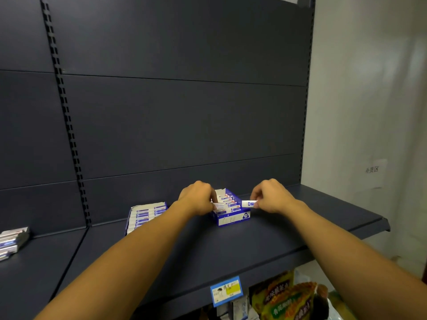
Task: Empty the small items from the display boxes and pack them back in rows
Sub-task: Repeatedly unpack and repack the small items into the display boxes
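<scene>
A blue and white display box [233, 220] stands on the dark shelf [231, 241], with a row of small white and blue packets [228, 200] inside it. My left hand [198, 199] is at the box's left side and pinches one packet [219, 206] at the box's front left. My right hand [271, 196] hovers just right of the box and pinches a small white and blue packet [249, 203] by its end, held level over the box's right edge. A second display box [145, 215] filled with packets in rows lies to the left.
More packets in a stack [11, 242] lie at the shelf's far left. A slotted upright [67, 116] runs up the dark back panel. A blue price tag [226, 293] hangs on the shelf's front edge, with snack bags [286, 299] on the level below. A white wall [369, 112] stands to the right.
</scene>
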`<action>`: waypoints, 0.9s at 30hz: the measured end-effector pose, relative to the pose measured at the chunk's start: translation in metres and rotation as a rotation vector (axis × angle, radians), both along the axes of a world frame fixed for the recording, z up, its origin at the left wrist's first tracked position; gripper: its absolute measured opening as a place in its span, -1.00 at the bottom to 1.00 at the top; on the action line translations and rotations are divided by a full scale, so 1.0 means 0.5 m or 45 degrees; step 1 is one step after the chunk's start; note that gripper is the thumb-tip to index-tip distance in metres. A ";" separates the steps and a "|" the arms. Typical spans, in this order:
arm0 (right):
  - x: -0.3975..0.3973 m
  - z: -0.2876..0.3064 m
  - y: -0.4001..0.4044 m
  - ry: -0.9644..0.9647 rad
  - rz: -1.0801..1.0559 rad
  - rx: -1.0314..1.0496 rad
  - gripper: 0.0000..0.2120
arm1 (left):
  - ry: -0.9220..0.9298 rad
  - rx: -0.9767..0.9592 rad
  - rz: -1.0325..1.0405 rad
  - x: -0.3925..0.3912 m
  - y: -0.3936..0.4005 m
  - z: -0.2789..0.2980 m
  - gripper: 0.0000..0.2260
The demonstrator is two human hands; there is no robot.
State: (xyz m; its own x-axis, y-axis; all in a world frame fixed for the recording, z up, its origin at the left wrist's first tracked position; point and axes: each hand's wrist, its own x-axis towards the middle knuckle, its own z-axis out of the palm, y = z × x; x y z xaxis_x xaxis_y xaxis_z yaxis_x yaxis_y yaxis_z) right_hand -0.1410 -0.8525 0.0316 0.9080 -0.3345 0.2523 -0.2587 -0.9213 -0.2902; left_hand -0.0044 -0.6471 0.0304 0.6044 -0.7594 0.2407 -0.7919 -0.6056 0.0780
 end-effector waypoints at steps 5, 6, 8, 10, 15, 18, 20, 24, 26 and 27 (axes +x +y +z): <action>0.051 -0.010 -0.023 0.038 0.071 0.033 -0.90 | 0.053 -0.049 0.069 0.035 -0.010 -0.011 -0.79; 0.061 -0.009 -0.026 0.035 0.094 0.037 -0.90 | 0.067 -0.054 0.081 0.040 -0.013 -0.013 -0.79; 0.082 -0.006 -0.033 0.005 0.142 0.039 -0.90 | 0.098 -0.065 0.099 0.049 -0.023 -0.014 -0.77; 0.102 -0.005 -0.042 -0.040 0.196 0.052 -0.87 | 0.118 -0.107 0.117 0.054 -0.034 -0.013 -0.78; 0.144 -0.018 -0.080 -0.099 0.308 0.158 -0.87 | 0.158 -0.215 0.197 0.052 -0.056 -0.016 -0.85; 0.172 -0.031 -0.104 -0.108 0.369 0.235 -0.86 | 0.195 -0.287 0.281 0.056 -0.069 -0.031 -0.88; 0.191 -0.041 -0.117 -0.083 0.428 0.274 -0.86 | 0.228 -0.354 0.314 0.060 -0.079 -0.042 -0.88; 0.223 -0.066 -0.139 -0.056 0.495 0.366 -0.86 | 0.285 -0.424 0.359 0.063 -0.100 -0.060 -0.86; 0.233 -0.081 -0.144 -0.078 0.519 0.409 -0.85 | 0.306 -0.425 0.376 0.064 -0.108 -0.067 -0.85; 0.236 -0.089 -0.146 -0.091 0.530 0.430 -0.83 | 0.310 -0.413 0.382 0.064 -0.111 -0.070 -0.84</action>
State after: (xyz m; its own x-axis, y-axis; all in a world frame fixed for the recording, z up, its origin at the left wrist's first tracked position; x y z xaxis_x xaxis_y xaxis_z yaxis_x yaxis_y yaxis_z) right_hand -0.0228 -0.9254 -0.0129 0.9657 -0.0234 0.2586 0.1392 -0.7941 -0.5917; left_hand 0.0277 -0.7027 -0.0045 0.8526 -0.4529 0.2605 -0.5221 -0.7176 0.4610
